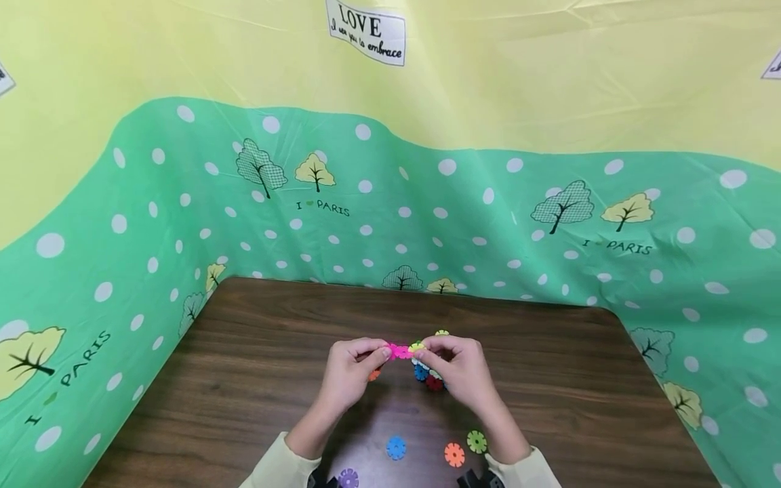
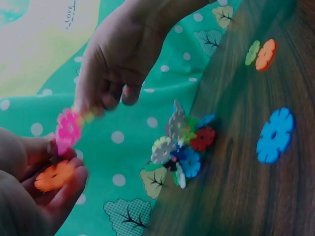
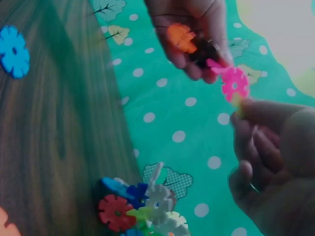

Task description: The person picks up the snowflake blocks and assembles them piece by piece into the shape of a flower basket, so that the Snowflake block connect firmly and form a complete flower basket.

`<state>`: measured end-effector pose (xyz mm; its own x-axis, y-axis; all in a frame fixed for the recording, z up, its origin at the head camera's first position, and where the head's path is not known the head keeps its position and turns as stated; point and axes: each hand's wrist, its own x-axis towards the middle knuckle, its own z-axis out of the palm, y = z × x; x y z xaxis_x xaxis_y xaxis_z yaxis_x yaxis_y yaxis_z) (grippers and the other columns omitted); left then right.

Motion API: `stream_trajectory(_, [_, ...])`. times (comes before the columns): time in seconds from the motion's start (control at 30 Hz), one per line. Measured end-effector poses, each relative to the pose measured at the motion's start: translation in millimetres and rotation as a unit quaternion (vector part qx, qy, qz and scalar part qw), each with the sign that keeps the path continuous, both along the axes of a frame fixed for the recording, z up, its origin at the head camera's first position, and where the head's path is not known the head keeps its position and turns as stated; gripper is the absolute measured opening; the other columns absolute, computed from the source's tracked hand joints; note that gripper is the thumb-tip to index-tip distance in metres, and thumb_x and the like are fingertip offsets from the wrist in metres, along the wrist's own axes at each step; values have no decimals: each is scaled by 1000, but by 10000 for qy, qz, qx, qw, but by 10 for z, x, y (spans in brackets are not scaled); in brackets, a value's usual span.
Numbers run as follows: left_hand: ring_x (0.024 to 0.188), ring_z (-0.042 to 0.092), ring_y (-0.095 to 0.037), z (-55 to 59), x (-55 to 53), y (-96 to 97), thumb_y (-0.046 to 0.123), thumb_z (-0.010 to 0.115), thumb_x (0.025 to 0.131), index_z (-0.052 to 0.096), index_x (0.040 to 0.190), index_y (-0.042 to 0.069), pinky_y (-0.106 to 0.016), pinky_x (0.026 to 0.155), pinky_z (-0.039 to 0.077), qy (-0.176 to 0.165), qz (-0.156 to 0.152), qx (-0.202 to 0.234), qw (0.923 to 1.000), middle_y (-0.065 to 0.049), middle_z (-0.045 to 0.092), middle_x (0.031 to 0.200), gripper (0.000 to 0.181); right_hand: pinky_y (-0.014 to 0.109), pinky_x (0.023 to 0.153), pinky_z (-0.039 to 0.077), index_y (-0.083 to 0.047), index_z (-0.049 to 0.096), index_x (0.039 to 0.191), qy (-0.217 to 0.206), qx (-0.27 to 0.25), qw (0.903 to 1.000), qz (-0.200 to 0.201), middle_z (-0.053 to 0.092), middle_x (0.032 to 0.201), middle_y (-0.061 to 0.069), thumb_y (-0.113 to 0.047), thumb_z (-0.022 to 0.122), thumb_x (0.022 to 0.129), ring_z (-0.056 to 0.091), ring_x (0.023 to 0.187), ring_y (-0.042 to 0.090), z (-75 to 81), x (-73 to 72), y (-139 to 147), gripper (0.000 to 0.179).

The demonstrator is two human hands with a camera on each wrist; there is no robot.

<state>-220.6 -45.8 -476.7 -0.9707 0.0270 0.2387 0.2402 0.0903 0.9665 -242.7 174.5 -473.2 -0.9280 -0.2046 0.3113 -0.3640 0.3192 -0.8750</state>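
Above the table, both hands hold a short string of notched plastic snowflake discs between them. My left hand (image 1: 349,371) pinches the pink snowflake discs (image 1: 401,351) at their left end. An orange snowflake disc (image 2: 55,175) and a dark one (image 3: 204,54) also sit among the left fingers. A yellow snowflake disc (image 1: 417,346) joins the pink ones on the right, pinched between thumb and finger of my right hand (image 1: 462,373). Beyond the right hand, partly hidden by it in the head view, stands a many-coloured cluster of joined snowflake discs (image 2: 190,162).
Nearer my body, a blue disc (image 1: 396,447), an orange disc (image 1: 454,455), a green disc (image 1: 477,442) and a purple disc (image 1: 348,478) lie loose on the brown wooden table (image 1: 244,379). A green and yellow printed curtain (image 1: 403,183) surrounds the table's far and side edges.
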Motion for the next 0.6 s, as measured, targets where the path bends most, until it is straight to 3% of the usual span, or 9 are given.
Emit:
stream_trajectory(0.13, [56, 53, -7, 69, 34, 11, 14, 78, 92, 81, 91, 8, -20, 50, 46, 319, 36, -150, 9994, -9, 67, 70, 7, 26, 57, 51, -13, 78, 90, -82, -252, 9995, 199, 69, 75, -1, -18, 80, 90, 56, 65, 13, -60, -32, 26, 6])
stream_trajectory(0.2, [61, 59, -8, 103, 37, -1, 17, 77, 93, 81, 95, 9, -21, 54, 51, 357, -95, -116, 9992, -9, 71, 75, 9, 29, 61, 55, -11, 78, 93, -179, -534, 9981, 261, 71, 80, 2, -14, 79, 91, 58, 68, 13, -65, -39, 49, 3])
stream_trajectory(0.3, [79, 71, -14, 145, 16, -68, 18, 75, 95, 76, 114, 9, -25, 71, 60, 265, -456, -158, 9985, -13, 77, 97, 21, 31, 65, 58, -9, 77, 95, -188, -851, 9960, 171, 72, 84, 6, -9, 76, 92, 61, 72, 15, -48, -32, 82, 3])
stream_trajectory(0.4, [98, 72, -19, 164, -17, -173, 16, 76, 94, 70, 127, 10, -29, 84, 61, 184, -795, -454, 9956, -12, 74, 117, 34, 32, 60, 55, -9, 76, 94, -26, -978, 9952, -22, 72, 83, 10, -8, 74, 94, 61, 71, 21, -16, -21, 98, 2])
stream_trajectory(0.6, [91, 71, -14, 193, -36, -304, 18, 77, 93, 72, 123, 9, -30, 82, 60, 309, -976, -1170, 9878, -8, 76, 111, 32, 36, 52, 48, -5, 75, 95, 235, -1033, 9942, 159, 70, 81, 15, -3, 71, 94, 55, 65, 26, 16, -50, 103, 4])
